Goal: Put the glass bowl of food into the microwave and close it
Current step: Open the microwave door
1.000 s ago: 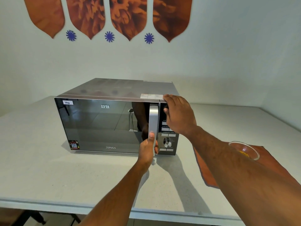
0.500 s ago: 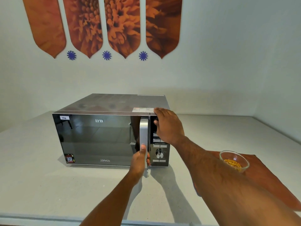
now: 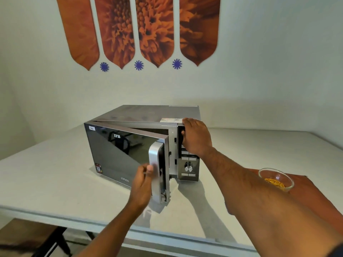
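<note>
A silver microwave [image 3: 144, 115] stands on a pale worktop [image 3: 46, 175], its mirrored door [image 3: 122, 154] swung partly open on the left hinge. A small white tag at the door's upper left corner is too blurred to read; "IFB" is printed near the top of the glass, "25PM2S" along the bottom edge, and a sticker with a QR-style code sits at the lower left corner, its text too small to make out. The left hand [image 3: 142, 184] grips the vertical silver handle [image 3: 155, 164] low down, thumb on the front face, the fingers curled around behind it and out of sight. The cavity shows only as a dark slit above the door. The right hand [image 3: 196, 138] rests on the top right corner of the oven, fingers together over the control panel [image 3: 188, 164], hiding its upper buttons; a round dial and button rows show below, their labels unreadable. The glass bowl [image 3: 276, 179], holding yellow strands of food, sits at far right on a brown mat [image 3: 315, 197], partly cut off by the right forearm. Four orange flower panels [image 3: 137, 28] hang on the wall, their tops cropped.
</note>
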`<state>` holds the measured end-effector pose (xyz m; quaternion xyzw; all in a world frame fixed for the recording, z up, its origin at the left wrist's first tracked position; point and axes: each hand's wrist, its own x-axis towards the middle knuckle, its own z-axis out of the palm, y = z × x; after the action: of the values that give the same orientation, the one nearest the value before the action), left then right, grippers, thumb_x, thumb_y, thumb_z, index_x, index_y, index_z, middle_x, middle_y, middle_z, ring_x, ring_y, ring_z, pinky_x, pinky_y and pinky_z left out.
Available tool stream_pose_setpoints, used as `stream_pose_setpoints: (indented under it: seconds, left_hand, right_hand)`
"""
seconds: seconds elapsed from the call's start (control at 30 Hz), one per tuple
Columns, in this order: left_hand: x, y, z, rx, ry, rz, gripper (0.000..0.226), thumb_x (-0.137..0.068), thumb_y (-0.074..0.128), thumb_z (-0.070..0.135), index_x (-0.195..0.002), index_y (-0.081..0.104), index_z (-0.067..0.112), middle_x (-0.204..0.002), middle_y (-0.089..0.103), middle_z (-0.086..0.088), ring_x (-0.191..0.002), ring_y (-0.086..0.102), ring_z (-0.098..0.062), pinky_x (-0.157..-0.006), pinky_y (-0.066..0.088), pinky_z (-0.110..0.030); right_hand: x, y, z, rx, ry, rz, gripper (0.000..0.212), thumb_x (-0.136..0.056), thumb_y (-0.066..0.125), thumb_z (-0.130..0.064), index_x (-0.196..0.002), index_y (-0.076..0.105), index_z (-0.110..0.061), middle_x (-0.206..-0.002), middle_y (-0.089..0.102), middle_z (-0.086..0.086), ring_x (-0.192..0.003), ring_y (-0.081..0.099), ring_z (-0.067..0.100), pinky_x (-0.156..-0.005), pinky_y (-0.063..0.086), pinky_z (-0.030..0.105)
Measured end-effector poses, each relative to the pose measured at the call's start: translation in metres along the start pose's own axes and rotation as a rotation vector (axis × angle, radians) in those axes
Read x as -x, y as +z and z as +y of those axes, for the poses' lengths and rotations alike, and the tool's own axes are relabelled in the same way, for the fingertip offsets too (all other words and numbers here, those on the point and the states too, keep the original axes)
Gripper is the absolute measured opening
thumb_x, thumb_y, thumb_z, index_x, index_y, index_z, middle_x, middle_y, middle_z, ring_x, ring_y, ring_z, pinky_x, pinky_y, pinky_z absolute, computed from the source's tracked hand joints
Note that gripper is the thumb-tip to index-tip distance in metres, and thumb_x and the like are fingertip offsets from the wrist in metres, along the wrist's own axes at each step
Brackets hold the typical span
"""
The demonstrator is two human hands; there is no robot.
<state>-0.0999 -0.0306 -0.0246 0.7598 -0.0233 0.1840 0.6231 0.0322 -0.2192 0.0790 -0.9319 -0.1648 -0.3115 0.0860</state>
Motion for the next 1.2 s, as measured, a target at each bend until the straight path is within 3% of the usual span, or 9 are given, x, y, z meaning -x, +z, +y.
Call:
stream_pose_setpoints:
  seconds: [0.1, 0.2, 0.33, 0.5, 0.6, 0.83, 0.97, 1.2]
  left_hand:
    - [-0.003, -0.012, 0.035, -0.086, 0.154, 0.194, 0.048, -0.092, 0.044, 0.055, -0.122, 0.05, 0.018, -0.112, 0.061, -0.004, -0.103, 0.061, -0.014, -0.086, 0.05, -0.027]
    - [-0.011, -0.018, 0.066, -0.251, 0.304, 0.332, 0.028, -0.098, 0.054, 0.039, -0.12, 0.046, 0.022, -0.114, 0.055, -0.006, -0.103, 0.059, -0.02, -0.087, 0.051, -0.029]
    - [-0.018, -0.015, 0.089, -0.511, 0.364, 0.303, 0.041, -0.096, 0.057, 0.042, -0.13, 0.048, 0.019, -0.135, 0.043, -0.006, -0.119, 0.041, -0.01, -0.093, 0.037, -0.017]
    - [-0.016, -0.016, 0.094, -0.777, 0.241, 0.19, 0.056, -0.097, 0.049, 0.052, -0.143, 0.045, 0.021, -0.153, 0.044, -0.006, -0.145, 0.035, -0.024, -0.116, 0.037, -0.048]
    - [-0.006, -0.025, 0.091, -0.899, 0.252, 0.2, 0.061, -0.1, 0.039, 0.054, -0.15, 0.039, 0.02, -0.16, 0.038, -0.003, -0.153, 0.022, -0.021, -0.12, 0.027, -0.043]
    - [0.031, -0.058, 0.104, -0.987, 0.162, 0.382, 0.065, -0.098, 0.033, 0.06, -0.147, 0.047, 0.021, -0.155, 0.047, 0.001, -0.146, 0.04, -0.018, -0.111, 0.038, -0.039]
    - [0.051, -0.089, 0.121, -1.035, 0.073, 0.452, 0.053, -0.098, 0.038, 0.046, -0.142, 0.055, 0.022, -0.152, 0.051, 0.002, -0.133, 0.055, -0.024, -0.099, 0.05, -0.044]
    - [0.067, -0.152, 0.136, -1.225, -0.149, 0.44, 0.049, -0.096, 0.037, 0.025, -0.143, 0.053, 0.024, -0.156, 0.045, -0.01, -0.134, 0.051, -0.036, -0.099, 0.048, -0.05]
  right_hand:
    - [0.002, -0.003, 0.0, -0.017, 0.003, -0.015, 0.061, -0.093, 0.062, -0.028, -0.148, 0.043, -0.009, -0.151, 0.053, 0.011, -0.14, 0.047, 0.03, -0.122, 0.032, 0.045]
    - [0.004, -0.004, 0.002, -0.029, 0.012, -0.031, 0.063, -0.093, 0.063, -0.028, -0.149, 0.042, -0.009, -0.153, 0.051, 0.012, -0.142, 0.046, 0.031, -0.123, 0.03, 0.045]
    - [0.005, -0.005, 0.004, -0.028, -0.007, -0.049, 0.066, -0.092, 0.063, -0.029, -0.15, 0.041, -0.008, -0.154, 0.049, 0.013, -0.143, 0.044, 0.032, -0.123, 0.029, 0.045]
    - [0.004, -0.005, 0.008, -0.024, -0.025, -0.068, 0.071, -0.089, 0.065, -0.03, -0.151, 0.039, -0.008, -0.155, 0.048, 0.014, -0.144, 0.044, 0.032, -0.123, 0.029, 0.045]
    - [0.004, -0.005, 0.008, -0.014, -0.04, -0.064, 0.071, -0.089, 0.064, -0.03, -0.151, 0.039, -0.007, -0.154, 0.049, 0.014, -0.142, 0.045, 0.032, -0.122, 0.03, 0.046]
    - [0.002, -0.008, 0.007, 0.007, -0.059, -0.074, 0.07, -0.09, 0.06, -0.031, -0.151, 0.038, -0.005, -0.154, 0.048, 0.016, -0.143, 0.043, 0.033, -0.124, 0.028, 0.046]
    - [0.003, -0.011, 0.005, 0.011, -0.058, -0.084, 0.071, -0.091, 0.06, -0.032, -0.151, 0.037, -0.004, -0.156, 0.046, 0.016, -0.144, 0.041, 0.033, -0.124, 0.027, 0.046]
    - [0.005, -0.011, 0.004, 0.024, -0.052, -0.073, 0.072, -0.088, 0.063, -0.032, -0.15, 0.039, -0.003, -0.153, 0.049, 0.017, -0.142, 0.044, 0.034, -0.123, 0.029, 0.047]
